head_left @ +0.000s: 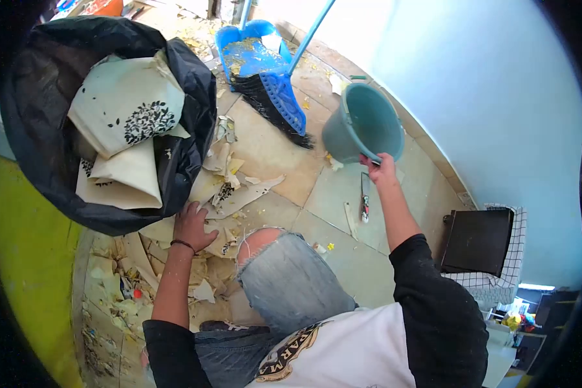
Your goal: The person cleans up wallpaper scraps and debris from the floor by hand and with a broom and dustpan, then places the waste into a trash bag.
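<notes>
My right hand (380, 168) is closed over the near rim of a grey-green bucket (346, 132), which stands tilted toward me by the wall. My left hand (195, 227) is low over the torn wallpaper scraps, thumb and fingers apart, fingertips right at the lower edge of a black garbage bag (39, 174). Inside the wide-mouthed bag lie large cream wallpaper pieces (126, 97) with a black leaf print. A long peeled strip (246, 197) rests on the tiles between my hands. Below the bucket lies a bladed hand tool (365, 202) with a dark and red handle.
A blue dustpan (255, 61) full of debris and a blue broom (281, 100) with black bristles stand ahead. Scraps (132, 258) litter the left floor beside a yellow-green surface (29, 258). A dark box-like object (475, 242) on checked cloth sits right, near the light-blue wall (485, 110).
</notes>
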Demonstrator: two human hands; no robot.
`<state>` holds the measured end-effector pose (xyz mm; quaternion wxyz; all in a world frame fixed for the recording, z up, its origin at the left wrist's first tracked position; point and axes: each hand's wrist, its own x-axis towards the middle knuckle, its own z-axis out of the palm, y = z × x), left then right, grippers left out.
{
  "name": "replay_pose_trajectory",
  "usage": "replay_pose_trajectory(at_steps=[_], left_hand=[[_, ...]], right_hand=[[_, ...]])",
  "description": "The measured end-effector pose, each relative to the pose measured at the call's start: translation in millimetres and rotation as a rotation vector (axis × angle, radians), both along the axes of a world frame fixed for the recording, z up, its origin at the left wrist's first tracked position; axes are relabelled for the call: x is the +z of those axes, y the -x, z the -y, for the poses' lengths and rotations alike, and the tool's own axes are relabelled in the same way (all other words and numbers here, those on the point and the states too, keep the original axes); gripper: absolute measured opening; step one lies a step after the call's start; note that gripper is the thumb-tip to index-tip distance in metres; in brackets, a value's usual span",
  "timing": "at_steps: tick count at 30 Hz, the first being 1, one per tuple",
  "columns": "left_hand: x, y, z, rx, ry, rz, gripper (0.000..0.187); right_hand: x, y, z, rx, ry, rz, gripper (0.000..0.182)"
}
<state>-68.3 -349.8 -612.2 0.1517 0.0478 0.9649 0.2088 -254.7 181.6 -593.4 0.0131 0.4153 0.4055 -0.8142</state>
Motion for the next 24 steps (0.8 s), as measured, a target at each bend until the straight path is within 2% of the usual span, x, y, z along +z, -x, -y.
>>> replay_pose_trajectory(at_steps=[2, 5, 10, 12, 14, 18, 20, 24], left_hand=[[-2.4, -2.0, 2.5, 0.024, 0.002, -0.004, 0.053], [-5.8, -6.0, 5.8, 0.018, -0.011, -0.042, 0.052], [-7.4, -6.4, 0.5, 0.017, -0.012, -0.007, 0.050], [-7.9, -7.0, -0.4, 0.009, -0.023, 0.016, 0.050], [-9.1, -6.6, 0.1, -0.027, -0.013, 0.006, 0.049], [-4.7, -6.3, 4.3, -0.022, 0.023, -0.005, 0.051], [-8.7, -4.1, 7.0, -0.002, 0.032, -0.024, 0.057], [-4.7, 9.2, -1.7, -0.003, 0.069, -0.018, 0.064]], right_hand=[[8.8, 1.7, -10.5, 0.012, 0.062, -0.010, 0.042], [25.9, -1.6, -26.8, -0.034, -0.044, -0.142, 0.045], [26.5, 12.5, -60.2, -0.139, -0.063, -0.100, 0.047], [21.1, 15.5, -69.8, -0.177, -0.050, -0.067, 0.047], [14.9, 18.9, -77.9, -0.308, -0.195, -0.056, 0.043], [-4.5, 15.5, -100.2, -0.364, -0.185, -0.031, 0.040], [-19.2, 13.8, -110.7, -0.448, -0.208, -0.099, 0.039], [-35.9, 2.9, -115.8, -0.510, -0.202, -0.035, 0.041]])
